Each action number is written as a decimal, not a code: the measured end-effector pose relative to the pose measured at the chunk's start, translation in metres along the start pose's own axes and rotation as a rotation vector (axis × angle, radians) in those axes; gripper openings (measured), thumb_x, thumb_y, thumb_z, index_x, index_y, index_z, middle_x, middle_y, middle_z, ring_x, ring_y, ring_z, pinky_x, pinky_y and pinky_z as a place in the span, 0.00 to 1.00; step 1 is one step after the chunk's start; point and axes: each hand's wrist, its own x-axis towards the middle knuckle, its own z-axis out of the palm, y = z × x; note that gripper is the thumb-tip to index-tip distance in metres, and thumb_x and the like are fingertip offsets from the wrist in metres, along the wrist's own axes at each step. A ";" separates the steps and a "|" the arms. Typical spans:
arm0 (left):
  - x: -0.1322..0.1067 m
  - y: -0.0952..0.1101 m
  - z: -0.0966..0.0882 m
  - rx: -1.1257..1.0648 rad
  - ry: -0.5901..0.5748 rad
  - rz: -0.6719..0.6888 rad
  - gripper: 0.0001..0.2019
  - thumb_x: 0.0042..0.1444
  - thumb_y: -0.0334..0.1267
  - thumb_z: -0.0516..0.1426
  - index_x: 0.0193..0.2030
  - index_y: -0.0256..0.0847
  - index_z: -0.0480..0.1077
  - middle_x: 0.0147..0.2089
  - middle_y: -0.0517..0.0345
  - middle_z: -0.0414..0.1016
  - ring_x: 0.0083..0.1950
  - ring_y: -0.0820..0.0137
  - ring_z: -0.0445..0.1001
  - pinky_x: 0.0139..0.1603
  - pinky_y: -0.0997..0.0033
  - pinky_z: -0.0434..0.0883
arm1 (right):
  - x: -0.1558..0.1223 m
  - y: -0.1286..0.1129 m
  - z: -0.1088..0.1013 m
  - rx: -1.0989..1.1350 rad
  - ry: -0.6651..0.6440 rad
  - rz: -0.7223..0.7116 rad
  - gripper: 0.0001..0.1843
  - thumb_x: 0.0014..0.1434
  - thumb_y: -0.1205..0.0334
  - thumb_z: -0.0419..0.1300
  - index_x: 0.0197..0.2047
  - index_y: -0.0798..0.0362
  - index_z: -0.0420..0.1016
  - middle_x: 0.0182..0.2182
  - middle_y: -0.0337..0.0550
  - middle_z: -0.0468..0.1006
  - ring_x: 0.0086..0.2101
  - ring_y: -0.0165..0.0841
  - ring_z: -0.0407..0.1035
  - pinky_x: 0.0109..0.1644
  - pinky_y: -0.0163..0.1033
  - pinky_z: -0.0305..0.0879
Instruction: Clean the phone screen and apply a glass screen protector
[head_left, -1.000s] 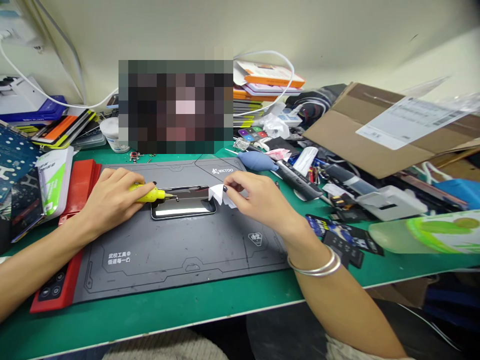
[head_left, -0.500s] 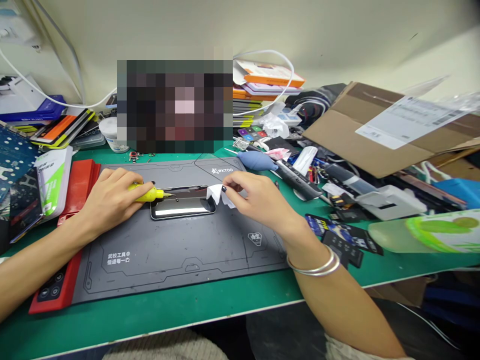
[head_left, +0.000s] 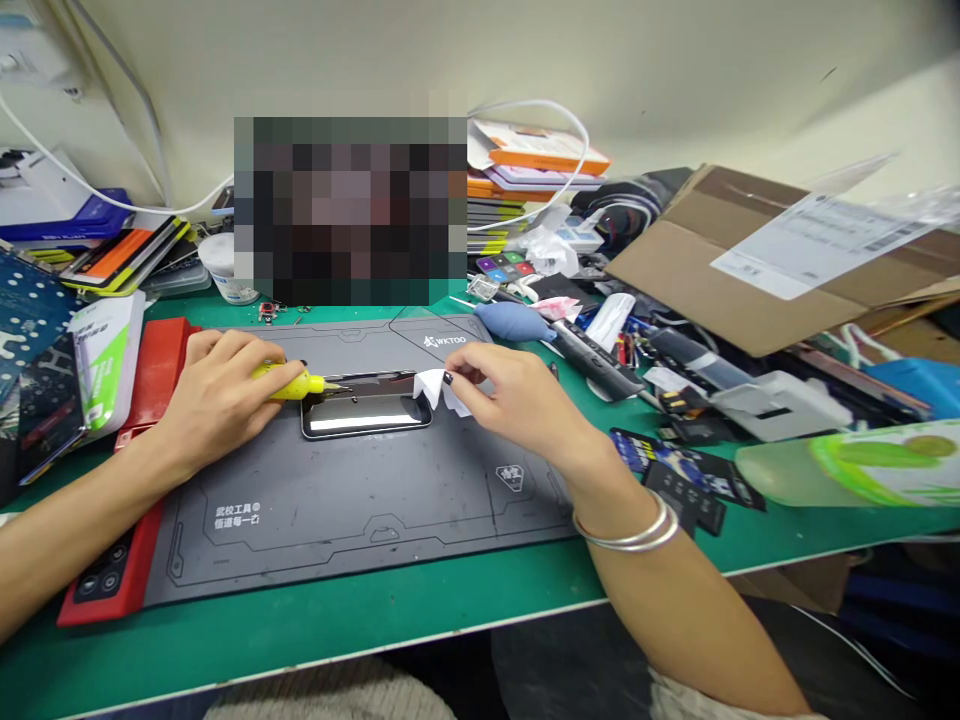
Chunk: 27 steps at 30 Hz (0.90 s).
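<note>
A smartphone (head_left: 367,412) with a dark, glossy face lies flat on the grey work mat (head_left: 420,490). My left hand (head_left: 229,390) is closed round a yellow bottle with a fine needle tip (head_left: 296,385); the tip points right, over the upper left part of the phone, and I cannot tell whether it touches. Between the thumb and fingers of my right hand (head_left: 502,392) is a white tissue (head_left: 430,388). One end of it hangs at the phone's upper right corner. My palm partly hides the bottle's body.
A red tool holder (head_left: 154,375) borders the mat on the left. Behind it at right are a blue air blower (head_left: 516,321) and loose tools. A cardboard box (head_left: 675,260) and a drink bottle (head_left: 847,465) stand further right. The pixelated patch hides the back middle.
The needle tip of the yellow bottle has shifted slightly right over the phone. My right hand and the tissue look unchanged.
</note>
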 end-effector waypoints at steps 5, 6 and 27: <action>0.000 0.000 -0.002 -0.037 0.014 0.020 0.12 0.60 0.34 0.58 0.50 0.46 0.74 0.47 0.47 0.78 0.49 0.51 0.73 0.47 0.49 0.67 | 0.000 -0.001 0.000 0.003 -0.007 0.003 0.05 0.58 0.68 0.53 0.32 0.50 0.68 0.27 0.40 0.76 0.28 0.33 0.68 0.32 0.37 0.59; 0.000 0.001 -0.002 -0.033 0.015 0.027 0.12 0.59 0.34 0.58 0.50 0.46 0.74 0.47 0.47 0.78 0.50 0.50 0.73 0.46 0.49 0.67 | 0.000 -0.001 0.000 0.004 -0.009 0.002 0.05 0.58 0.68 0.53 0.32 0.50 0.68 0.27 0.40 0.76 0.28 0.33 0.68 0.32 0.37 0.59; -0.002 0.006 0.000 -0.030 0.022 0.047 0.16 0.69 0.42 0.53 0.60 0.43 0.68 0.48 0.46 0.74 0.39 0.63 0.75 0.34 0.65 0.74 | -0.001 0.001 -0.001 -0.002 0.001 -0.001 0.05 0.58 0.68 0.53 0.32 0.51 0.68 0.27 0.40 0.76 0.28 0.33 0.68 0.32 0.37 0.59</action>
